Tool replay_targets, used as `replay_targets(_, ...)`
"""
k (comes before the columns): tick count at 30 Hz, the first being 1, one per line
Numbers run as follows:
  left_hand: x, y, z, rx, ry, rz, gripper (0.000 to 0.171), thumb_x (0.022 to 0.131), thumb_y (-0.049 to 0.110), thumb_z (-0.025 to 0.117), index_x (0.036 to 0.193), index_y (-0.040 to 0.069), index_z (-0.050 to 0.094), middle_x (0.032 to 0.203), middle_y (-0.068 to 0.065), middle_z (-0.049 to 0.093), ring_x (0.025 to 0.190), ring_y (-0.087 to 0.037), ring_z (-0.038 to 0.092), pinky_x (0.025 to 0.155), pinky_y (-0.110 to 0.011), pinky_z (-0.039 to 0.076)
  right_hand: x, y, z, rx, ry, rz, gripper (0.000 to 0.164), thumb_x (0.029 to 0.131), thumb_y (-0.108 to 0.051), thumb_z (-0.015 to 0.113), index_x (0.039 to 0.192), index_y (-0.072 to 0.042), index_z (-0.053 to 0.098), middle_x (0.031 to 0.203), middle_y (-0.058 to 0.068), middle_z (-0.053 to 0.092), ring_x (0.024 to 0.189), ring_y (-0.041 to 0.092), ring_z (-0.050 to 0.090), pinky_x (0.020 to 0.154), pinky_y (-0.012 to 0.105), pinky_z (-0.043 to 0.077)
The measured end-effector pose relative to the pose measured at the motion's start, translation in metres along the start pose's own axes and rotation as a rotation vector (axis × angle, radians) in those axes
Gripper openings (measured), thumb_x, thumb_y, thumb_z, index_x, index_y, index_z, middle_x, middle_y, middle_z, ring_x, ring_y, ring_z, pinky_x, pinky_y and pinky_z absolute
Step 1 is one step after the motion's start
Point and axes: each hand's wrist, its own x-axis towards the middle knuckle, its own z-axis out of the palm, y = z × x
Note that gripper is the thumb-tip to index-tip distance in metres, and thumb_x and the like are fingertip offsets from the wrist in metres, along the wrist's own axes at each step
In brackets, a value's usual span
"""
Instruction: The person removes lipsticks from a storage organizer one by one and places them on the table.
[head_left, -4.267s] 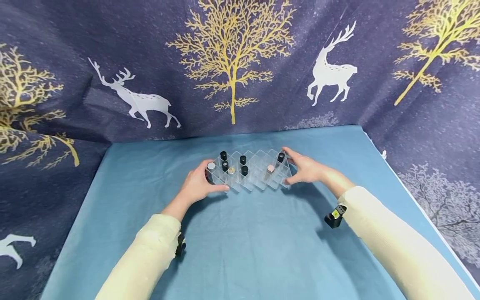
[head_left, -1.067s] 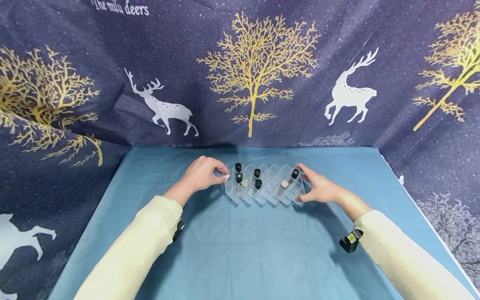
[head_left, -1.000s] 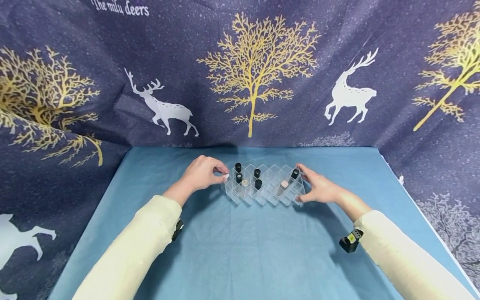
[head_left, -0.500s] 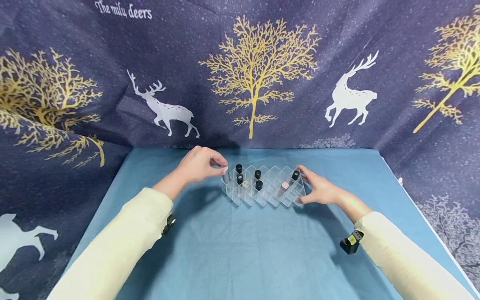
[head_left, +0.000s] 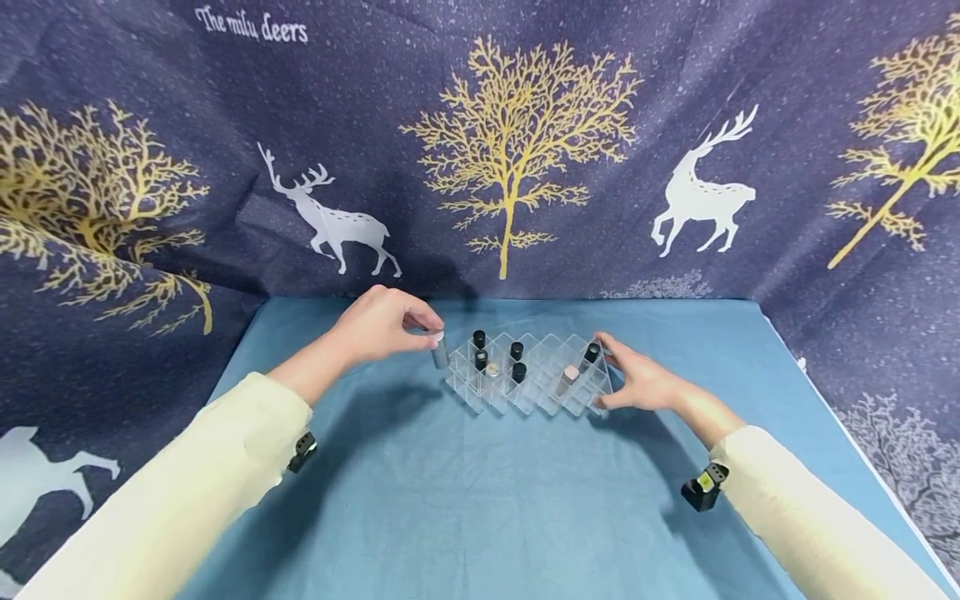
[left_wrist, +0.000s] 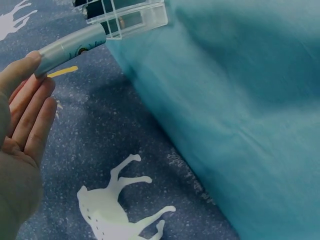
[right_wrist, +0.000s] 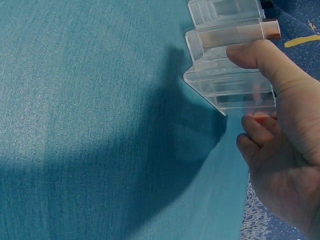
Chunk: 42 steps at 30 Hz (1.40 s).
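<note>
In the head view my left hand [head_left: 382, 323] pinches the top end of a silver lip balm tube [head_left: 440, 353], held just off the left end of a clear plastic lipstick holder [head_left: 540, 383]. The left wrist view shows thumb and fingertips on one end of the silvery tube [left_wrist: 75, 47], its printed side visible. My right hand [head_left: 637, 377] grips the right end of the holder. Up close in the right wrist view, the thumb of that hand [right_wrist: 295, 115] lies on the front side of the holder [right_wrist: 230, 80], with fingers behind it.
Several black-capped tubes [head_left: 519, 372] stand in the holder, along with a gold-topped tube [head_left: 492, 369] and a pink-capped tube [head_left: 571, 373]. Blue cloth [head_left: 480, 500] covers the table. A dark curtain [head_left: 570, 275] with deer and trees hangs behind it.
My left hand let go of the holder's left end, took the silver lip balm tube by its pale top, and drew it up and out leftward. The right hand keeps its grip.
</note>
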Motion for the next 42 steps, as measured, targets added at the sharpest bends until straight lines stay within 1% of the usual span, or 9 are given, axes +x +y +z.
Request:
replay_targets(6,-0.015,-0.003,0.007,0.003,-0.023,0.023,0.017,0.087,0.019,0.090,0.104,0.019,0.087,0.102,0.007,0.082,0.096,-0.016,0.079,0.088,-0.041,0.062,-0.001,-0.001,0.000,-0.001,0.001,0.009,0.118,0.084,-0.022,0.090,0.167,0.006,0.012,0.171,0.035,0.015,0.149,0.055,0.037,0.121,0.067,0.031)
replay_targets(15,-0.034,-0.005,0.027,-0.004,-0.075,0.051,0.015,0.086,0.020,0.089,0.101,0.023,0.087,0.098,0.014,0.081,0.094,-0.011,0.077,0.087,-0.039,0.061,-0.003,-0.003,0.001,0.004,0.005,0.009,0.118,0.082,-0.022,0.090,0.167,0.004,0.013,0.171,0.035,0.016,0.149,0.056,0.038,0.120,0.067,0.032)
replay_targets(21,-0.049,-0.006,0.040,-0.016,-0.101,0.083,0.015,0.086,0.017,0.089,0.099,0.024,0.086,0.097,0.013,0.081,0.093,-0.012,0.077,0.086,-0.039,0.062,-0.003,-0.002,0.002,0.010,0.014,-0.004,0.121,0.078,-0.019,0.091,0.167,0.004,0.013,0.170,0.036,0.018,0.147,0.056,0.040,0.120,0.067,0.032)
replay_targets(28,-0.064,-0.008,0.052,0.004,-0.132,0.054,0.015,0.087,0.019,0.089,0.101,0.024,0.086,0.096,0.017,0.080,0.096,-0.012,0.077,0.086,-0.038,0.062,-0.004,-0.003,0.003,0.009,0.014,0.001,0.121,0.078,-0.019,0.092,0.167,0.004,0.013,0.170,0.036,0.018,0.148,0.055,0.040,0.120,0.067,0.030)
replay_targets(31,-0.069,-0.009,0.056,0.008,-0.131,0.058,0.016,0.086,0.020,0.090,0.100,0.025,0.086,0.096,0.018,0.079,0.096,-0.012,0.077,0.086,-0.038,0.062,-0.004,-0.003,0.003,0.004,0.012,0.003,0.121,0.079,-0.020,0.092,0.167,0.004,0.013,0.170,0.035,0.018,0.148,0.055,0.040,0.120,0.067,0.031)
replay_targets(36,-0.075,-0.011,0.059,0.024,-0.132,0.065,0.017,0.086,0.020,0.090,0.101,0.024,0.086,0.096,0.019,0.079,0.097,-0.011,0.078,0.085,-0.038,0.062,-0.003,-0.003,0.005,0.000,0.003,0.010,0.121,0.080,-0.021,0.091,0.167,0.005,0.012,0.171,0.035,0.016,0.148,0.056,0.039,0.120,0.068,0.031)
replay_targets(42,-0.075,-0.011,0.060,0.049,-0.119,0.075,0.017,0.086,0.021,0.090,0.103,0.023,0.086,0.097,0.018,0.080,0.097,-0.012,0.078,0.083,-0.038,0.062,-0.003,-0.003,0.003,-0.008,0.016,0.009,0.120,0.080,-0.022,0.091,0.166,0.006,0.012,0.171,0.036,0.016,0.148,0.056,0.039,0.120,0.067,0.031)
